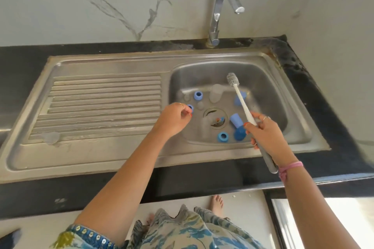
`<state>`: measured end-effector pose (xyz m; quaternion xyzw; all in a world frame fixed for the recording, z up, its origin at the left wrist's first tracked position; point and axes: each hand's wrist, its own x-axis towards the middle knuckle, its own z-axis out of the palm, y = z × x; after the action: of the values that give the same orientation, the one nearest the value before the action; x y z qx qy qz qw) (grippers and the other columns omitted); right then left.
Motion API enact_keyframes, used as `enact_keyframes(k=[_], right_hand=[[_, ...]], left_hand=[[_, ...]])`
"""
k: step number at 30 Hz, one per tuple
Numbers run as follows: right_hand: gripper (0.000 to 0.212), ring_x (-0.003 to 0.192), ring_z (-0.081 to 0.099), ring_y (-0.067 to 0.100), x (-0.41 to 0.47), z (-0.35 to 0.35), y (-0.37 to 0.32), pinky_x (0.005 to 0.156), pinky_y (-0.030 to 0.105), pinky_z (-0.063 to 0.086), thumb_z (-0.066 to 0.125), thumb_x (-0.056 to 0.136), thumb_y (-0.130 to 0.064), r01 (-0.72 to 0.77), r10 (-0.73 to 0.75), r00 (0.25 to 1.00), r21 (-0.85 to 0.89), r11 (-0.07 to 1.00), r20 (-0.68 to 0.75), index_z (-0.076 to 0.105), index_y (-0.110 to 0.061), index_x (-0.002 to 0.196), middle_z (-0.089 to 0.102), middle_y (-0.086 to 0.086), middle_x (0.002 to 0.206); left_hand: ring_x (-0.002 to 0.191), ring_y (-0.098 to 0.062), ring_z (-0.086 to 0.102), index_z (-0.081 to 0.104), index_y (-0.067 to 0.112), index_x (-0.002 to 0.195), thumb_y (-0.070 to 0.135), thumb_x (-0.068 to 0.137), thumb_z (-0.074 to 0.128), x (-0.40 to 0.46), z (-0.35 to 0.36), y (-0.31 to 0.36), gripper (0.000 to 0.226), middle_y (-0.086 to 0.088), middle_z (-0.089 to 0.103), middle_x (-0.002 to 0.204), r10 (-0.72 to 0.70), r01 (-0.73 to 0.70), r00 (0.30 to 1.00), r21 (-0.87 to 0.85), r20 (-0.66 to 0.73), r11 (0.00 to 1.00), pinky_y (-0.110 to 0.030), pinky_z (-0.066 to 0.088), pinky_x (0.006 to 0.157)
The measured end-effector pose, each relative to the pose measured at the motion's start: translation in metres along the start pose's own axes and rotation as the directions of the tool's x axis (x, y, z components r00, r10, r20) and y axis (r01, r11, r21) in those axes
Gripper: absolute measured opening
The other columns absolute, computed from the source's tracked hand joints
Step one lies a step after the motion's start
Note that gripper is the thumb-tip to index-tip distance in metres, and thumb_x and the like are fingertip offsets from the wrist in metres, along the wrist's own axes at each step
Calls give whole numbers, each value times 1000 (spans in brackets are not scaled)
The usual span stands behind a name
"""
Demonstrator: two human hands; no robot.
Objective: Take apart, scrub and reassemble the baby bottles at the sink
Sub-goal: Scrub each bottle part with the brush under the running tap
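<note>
The clear bottle bodies in the steel sink are faint and hard to count. Three blue rings show: one at the back, one in front, one pinched by the left hand fingers. The right hand grips a white bottle brush, its grey bristles raised over the basin. Blue caps lie beside the drain.

Grey-veined white wall way beyond the hands, black countertop around, bare foot on pale floor below.
</note>
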<state>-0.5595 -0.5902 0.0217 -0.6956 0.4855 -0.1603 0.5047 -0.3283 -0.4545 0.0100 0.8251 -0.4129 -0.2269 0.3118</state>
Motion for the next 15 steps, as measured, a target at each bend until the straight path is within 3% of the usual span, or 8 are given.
enact_keyframes(k=[4,6,9,12,15], right_hand=[[34,62,56,15,31,-41,19,57,29,49,62,89,-28,112,-83,991,-328,938,100,55,-41,120,58,-3,74],[37,67,57,11,47,-58,28,59,23,44,61,89,-30,171,-119,982,-422,890,147,55,-40,124,58,-7,73],[37,71,56,7,66,-73,35,59,14,36,62,90,-28,218,-146,972,-478,851,184,56,-33,127,59,-5,78],[37,72,57,14,79,-84,41,59,16,38,62,91,-27,227,-136,967,-477,849,217,55,-31,128,60,3,80],[36,73,60,18,90,-90,45,62,23,46,61,92,-28,225,-121,962,-456,861,245,55,-32,127,63,6,83]], left_hand=[[91,-12,61,70,12,109,15,92,59,27,48,26,20,-3,69,106,-36,30,993,51,116,998,-17,43,83],[99,-21,64,67,13,106,16,93,59,42,73,36,16,-5,68,105,-71,39,967,133,245,990,-29,48,88],[105,-29,60,67,6,110,16,94,58,60,108,46,21,-10,64,114,-115,-31,893,315,434,948,-38,49,91],[100,-31,60,65,0,115,14,95,54,69,140,52,26,-18,63,116,-193,-113,782,440,592,891,-36,46,82],[95,-26,58,60,-2,118,15,96,53,76,166,53,29,-18,61,118,-271,-129,721,508,637,851,-30,40,74]])
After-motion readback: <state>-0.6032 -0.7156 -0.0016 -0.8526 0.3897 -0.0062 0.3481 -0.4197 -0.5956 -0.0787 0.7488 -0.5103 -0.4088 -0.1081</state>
